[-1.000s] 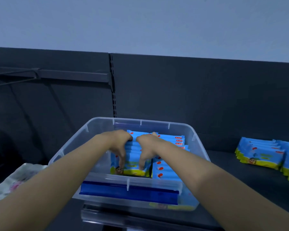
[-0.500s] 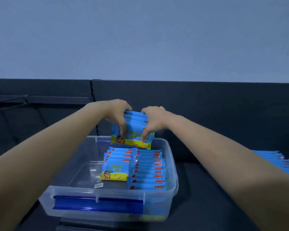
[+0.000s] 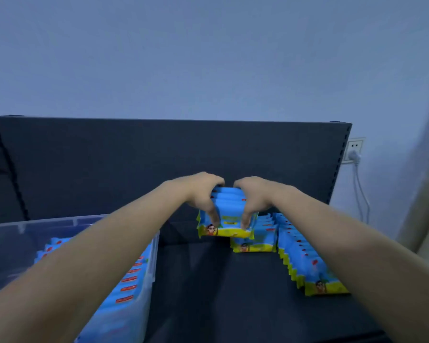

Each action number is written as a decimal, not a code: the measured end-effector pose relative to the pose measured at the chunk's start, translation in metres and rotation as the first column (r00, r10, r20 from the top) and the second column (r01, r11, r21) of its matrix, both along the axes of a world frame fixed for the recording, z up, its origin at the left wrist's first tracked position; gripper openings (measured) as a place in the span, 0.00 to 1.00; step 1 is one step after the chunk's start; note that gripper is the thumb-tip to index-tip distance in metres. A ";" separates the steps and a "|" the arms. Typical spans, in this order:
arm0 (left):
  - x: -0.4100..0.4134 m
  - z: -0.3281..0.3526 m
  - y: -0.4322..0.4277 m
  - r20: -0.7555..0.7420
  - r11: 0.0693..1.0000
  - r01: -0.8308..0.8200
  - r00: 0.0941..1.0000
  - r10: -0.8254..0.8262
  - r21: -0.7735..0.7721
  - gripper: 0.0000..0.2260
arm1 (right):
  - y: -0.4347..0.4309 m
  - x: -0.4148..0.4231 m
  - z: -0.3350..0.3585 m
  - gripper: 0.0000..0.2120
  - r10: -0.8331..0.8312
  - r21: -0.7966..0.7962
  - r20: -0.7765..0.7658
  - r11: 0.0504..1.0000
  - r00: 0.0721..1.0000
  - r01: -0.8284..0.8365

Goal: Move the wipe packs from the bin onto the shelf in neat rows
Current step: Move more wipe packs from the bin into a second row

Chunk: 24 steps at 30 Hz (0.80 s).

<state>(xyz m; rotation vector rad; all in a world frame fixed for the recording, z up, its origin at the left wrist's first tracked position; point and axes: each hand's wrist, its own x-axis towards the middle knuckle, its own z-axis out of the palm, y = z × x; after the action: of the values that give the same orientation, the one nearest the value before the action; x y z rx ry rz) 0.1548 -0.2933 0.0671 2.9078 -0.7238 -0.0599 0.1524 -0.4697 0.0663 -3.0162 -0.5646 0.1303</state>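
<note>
A bundle of wipe packs (image 3: 224, 220) is squeezed between both hands. The left hand (image 3: 201, 194) and the right hand (image 3: 256, 197) each curl their fingers over its top and front, low over the dark shelf (image 3: 208, 293) and just left of a short row (image 3: 255, 241). Right of that stands a longer row (image 3: 305, 263). The clear bin (image 3: 60, 220), at the left, holds a good many more packs (image 3: 131, 283). The job looks partly done — two rows laid, a third apparently starting, plenty left to move.
</note>
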 end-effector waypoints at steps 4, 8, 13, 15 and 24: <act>0.021 -0.047 -0.047 -0.077 0.998 0.032 0.997 -0.027 0.063 0.34 | -0.041 0.016 -0.042 0.39 -0.051 -0.063 -0.084 0.997 0.995 0.046; 0.035 -0.092 -0.076 -0.104 0.989 0.055 0.994 -0.041 0.140 0.40 | -0.062 0.033 -0.078 0.43 -0.043 -0.152 -0.133 0.988 0.990 0.023; 0.047 -0.133 -0.091 -0.136 0.988 0.072 0.989 -0.053 0.135 0.44 | -0.077 0.044 -0.117 0.45 -0.001 -0.198 -0.135 0.980 0.991 -0.026; 0.049 -0.139 -0.094 -0.099 0.989 0.044 0.995 -0.030 0.144 0.41 | -0.080 0.046 -0.123 0.43 0.036 -0.217 -0.078 0.975 0.996 -0.052; 0.054 -0.155 -0.094 0.193 0.932 0.052 0.973 -0.129 0.358 0.54 | -0.093 0.049 -0.133 0.55 0.204 -0.397 0.132 0.908 0.970 -0.137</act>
<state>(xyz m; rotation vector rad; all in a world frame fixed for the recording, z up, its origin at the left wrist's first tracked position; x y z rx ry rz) 0.2087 -0.3872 -0.0879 3.2544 -0.9747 0.1305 0.2017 -0.5626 -0.0664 -3.3754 -0.9225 -0.0123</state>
